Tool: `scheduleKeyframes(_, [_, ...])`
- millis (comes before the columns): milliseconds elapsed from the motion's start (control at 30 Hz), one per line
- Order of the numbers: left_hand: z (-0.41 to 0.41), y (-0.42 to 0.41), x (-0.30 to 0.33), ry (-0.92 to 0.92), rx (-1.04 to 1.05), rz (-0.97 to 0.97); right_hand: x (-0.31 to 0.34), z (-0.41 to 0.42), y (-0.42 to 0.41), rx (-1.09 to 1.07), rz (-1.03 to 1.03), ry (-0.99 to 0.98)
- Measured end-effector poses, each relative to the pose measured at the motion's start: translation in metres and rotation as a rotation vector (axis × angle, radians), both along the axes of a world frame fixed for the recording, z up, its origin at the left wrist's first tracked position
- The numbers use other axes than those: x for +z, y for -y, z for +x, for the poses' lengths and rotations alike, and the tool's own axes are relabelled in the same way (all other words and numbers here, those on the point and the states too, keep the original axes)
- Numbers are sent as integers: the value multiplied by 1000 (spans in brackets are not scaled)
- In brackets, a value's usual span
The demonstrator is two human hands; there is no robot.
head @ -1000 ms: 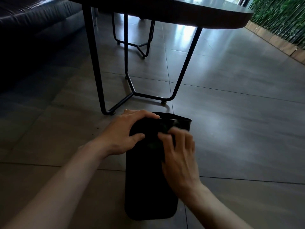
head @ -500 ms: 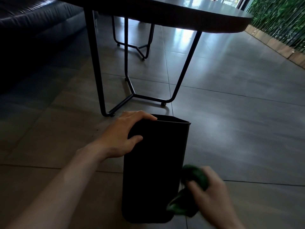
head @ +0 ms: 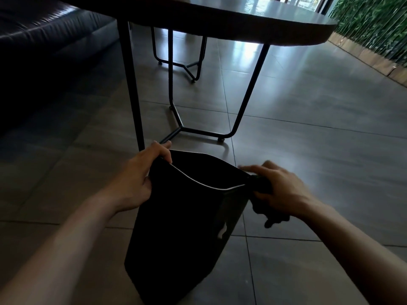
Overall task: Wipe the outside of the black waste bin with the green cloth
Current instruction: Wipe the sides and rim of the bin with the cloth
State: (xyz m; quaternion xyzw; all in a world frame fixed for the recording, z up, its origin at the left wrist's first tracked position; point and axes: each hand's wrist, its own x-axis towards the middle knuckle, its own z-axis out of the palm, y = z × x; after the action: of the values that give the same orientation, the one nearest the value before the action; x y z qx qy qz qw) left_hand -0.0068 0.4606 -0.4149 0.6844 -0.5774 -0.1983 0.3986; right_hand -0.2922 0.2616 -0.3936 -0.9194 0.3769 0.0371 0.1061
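Observation:
The black waste bin (head: 176,227) stands on the tiled floor in front of me, tilted towards me so its open mouth shows. My left hand (head: 138,181) grips the bin's upper left rim, fingers curled over the edge. My right hand (head: 279,190) holds the dark green cloth (head: 263,203) bunched against the bin's upper right side, just under the rim. Part of the cloth hangs below the hand; the rest is hidden under the palm.
A dark table (head: 242,20) on thin black metal legs (head: 132,95) stands just beyond the bin. A dark sofa (head: 44,40) fills the upper left. A green plant wall (head: 374,25) with a wooden base runs along the right. Open tiled floor (head: 319,139) lies to the right.
My right hand has carried the cloth from low on the bin's right side up to its upper right edge. The bin has tipped towards me, showing its opening. The left hand keeps its grip.

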Motion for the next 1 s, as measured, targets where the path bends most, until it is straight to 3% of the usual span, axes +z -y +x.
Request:
scheduleKeyframes(233, [5, -3, -5, 64, 146, 58, -6, 7, -18, 177, 30, 77])
scheduleKeyframes(433, [1, 4, -1, 33, 245, -96, 16, 20, -31, 172, -111, 73])
scheduleKeyframes(567, [-16, 9, 0, -20, 77, -92, 21, 33, -30, 105, -128, -54])
scheduleKeyframes(667, [-30, 12, -9, 170, -98, 60, 18, 34, -31, 79, -121, -50])
scheduleKeyframes(767, [-37, 14, -15, 339, -139, 168, 13, 33, -35, 68, -147, 6])
scheduleKeyframes(867, [-38, 17, -15, 345, -111, 153, 5, 27, -42, 22, -167, 162])
scheduleKeyframes(1000, [-38, 20, -19, 339, -76, 150, -15, 7, -73, -41, -256, 699])
